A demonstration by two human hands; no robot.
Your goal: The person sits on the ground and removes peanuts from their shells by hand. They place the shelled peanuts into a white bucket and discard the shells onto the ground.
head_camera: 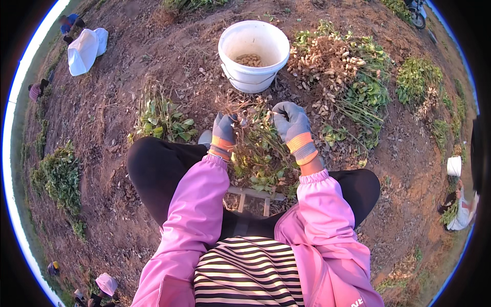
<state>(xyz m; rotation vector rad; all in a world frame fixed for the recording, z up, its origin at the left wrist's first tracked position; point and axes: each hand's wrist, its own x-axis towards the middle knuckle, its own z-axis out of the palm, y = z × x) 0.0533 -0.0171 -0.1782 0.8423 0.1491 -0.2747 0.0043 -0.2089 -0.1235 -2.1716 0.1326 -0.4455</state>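
My left hand, in a grey glove with an orange cuff, grips the root end of a bunch of pulled peanut plants. The leafy stems hang between my knees. At the bunch's right side, my right hand wears a matching glove, its fingers curled beside the roots. Whether a pod is between those fingertips cannot be made out. Just beyond my hands stands a white plastic bucket with a wire handle. A small layer of peanut pods covers part of its bottom.
A big heap of peanut plants, pods exposed, lies right of the bucket. Plant tops rest by my left knee. A slatted frame shows between my legs. Farther off are a white sack, another white bucket and several people.
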